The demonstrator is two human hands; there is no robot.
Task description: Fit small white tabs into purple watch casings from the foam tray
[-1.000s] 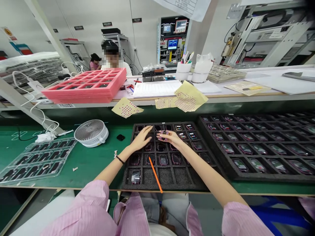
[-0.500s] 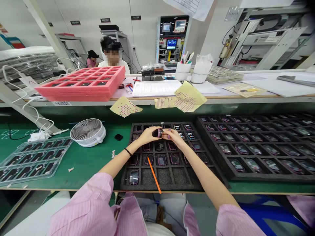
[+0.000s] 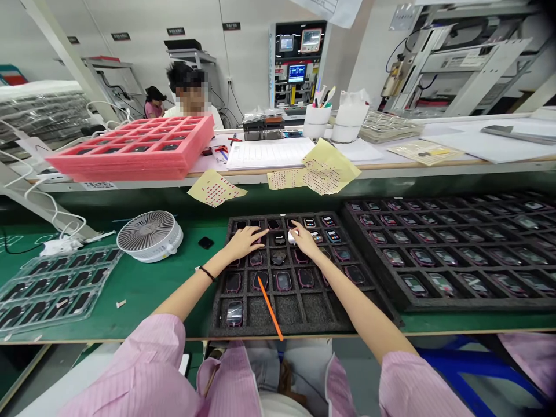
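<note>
- Near black tray (image 3: 319, 310): square compartments holding watches (image 3: 284, 281), a few at the far right corner with lit, coloured screens
- Left hand (image 3: 247, 243): fingers spread apart over that tray's far left compartments; whether they touch a watch I cannot tell
- Right hand (image 3: 304, 241): fingertips bent down at a small white item (image 3: 293, 236) in the same tray; whether they pinch it I cannot tell
- Second black tray (image 3: 438, 304), to the right: rows of watches
- Clear plastic tray (image 3: 85, 317), to the left: dark flat parts in rows
- Pink foam tray (image 3: 121, 169), on the shelf: dark pieces in its compartments
- White cup (image 3: 317, 124): pens and tools
- Wall signs (image 3: 176, 31) and printed sheet (image 3: 267, 155): writing too small to read
- Green table (image 3: 191, 301): a white fan (image 3: 150, 236); an orange stick (image 3: 270, 308) lies across the near tray's front
- Beyond the shelf: a seated person in white, lit screens
</note>
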